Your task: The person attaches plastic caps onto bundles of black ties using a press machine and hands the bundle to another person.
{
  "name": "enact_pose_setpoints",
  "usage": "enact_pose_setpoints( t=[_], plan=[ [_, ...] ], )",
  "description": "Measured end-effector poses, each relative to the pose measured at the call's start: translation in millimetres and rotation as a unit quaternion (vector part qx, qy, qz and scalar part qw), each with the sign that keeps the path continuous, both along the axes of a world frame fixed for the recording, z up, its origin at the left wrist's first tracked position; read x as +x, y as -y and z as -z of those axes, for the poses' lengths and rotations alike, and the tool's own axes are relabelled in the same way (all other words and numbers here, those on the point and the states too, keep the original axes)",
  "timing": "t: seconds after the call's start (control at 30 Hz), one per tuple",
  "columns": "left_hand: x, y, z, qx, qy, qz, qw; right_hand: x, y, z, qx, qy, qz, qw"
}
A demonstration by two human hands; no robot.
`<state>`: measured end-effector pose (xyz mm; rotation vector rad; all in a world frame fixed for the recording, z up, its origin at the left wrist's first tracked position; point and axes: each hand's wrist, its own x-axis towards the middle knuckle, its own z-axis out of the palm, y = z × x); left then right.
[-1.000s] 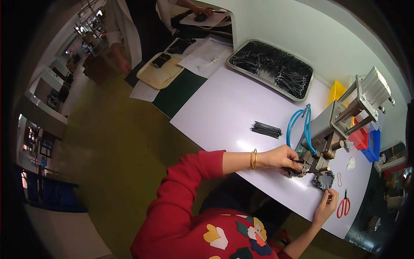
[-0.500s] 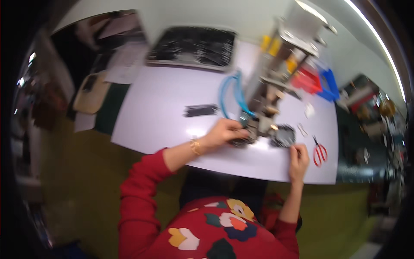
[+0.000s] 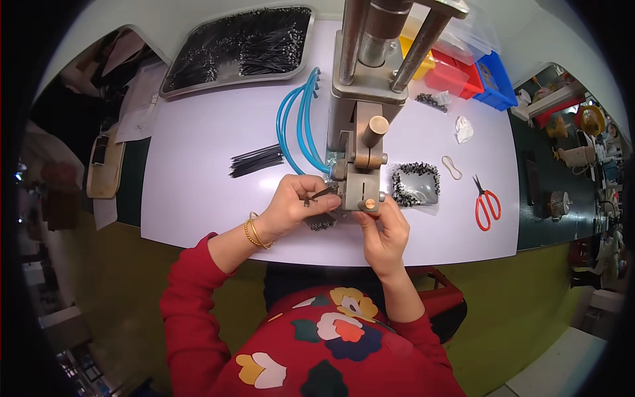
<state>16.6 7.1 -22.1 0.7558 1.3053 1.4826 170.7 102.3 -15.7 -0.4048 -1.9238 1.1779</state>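
Observation:
A metal bench press (image 3: pixel 364 188) stands before me with its small lower head between my hands. My left hand (image 3: pixel 297 204) is closed on a few thin black wires (image 3: pixel 323 193) just left of that head. Below those fingers, a cluster of small dark ends (image 3: pixel 321 223) lies partly hidden. My right hand (image 3: pixel 385 237) pinches at the head's lower front edge; whatever is between its fingertips is too small and hidden to make out. To the right of the press lies a clear bag (image 3: pixel 418 187) with small black parts ringed around it.
A bundle of black wires (image 3: pixel 256 161) lies left of the looped blue air hoses (image 3: pixel 304 126). Behind it sits a metal tray (image 3: pixel 231 85) full of similar wires. Red-handled scissors (image 3: pixel 488 206), a rubber band (image 3: pixel 452 168) and coloured bins (image 3: pixel 495 83) are at the right.
My right hand has moved left from beside the clear bag to the front of the press head. My left hand stays by the press. The whole view has shifted and sharpened.

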Motion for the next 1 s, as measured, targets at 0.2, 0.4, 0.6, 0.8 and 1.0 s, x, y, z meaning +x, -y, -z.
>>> enact_pose_setpoints(
  t=[0.2,0.4,0.6,0.8,1.0],
  plan=[
    [-2,0,-1,0.005,-0.004,0.007,1.000,-3,-6,0,0.051,0.011,0.004,0.999],
    [-3,0,-4,0.007,0.002,0.006,1.000,-9,-8,-3,0.128,0.008,0.036,0.991],
    [-1,-2,-4,0.011,-0.023,-0.005,1.000,-7,-10,1,0.154,0.012,0.037,0.987],
    [2,-1,-6,0.022,-0.035,-0.007,0.999,-7,-10,2,0.162,0.005,0.036,0.986],
    [0,0,-5,0.012,-0.053,0.002,0.999,-7,-11,1,0.152,0.007,0.032,0.988]
  ],
)
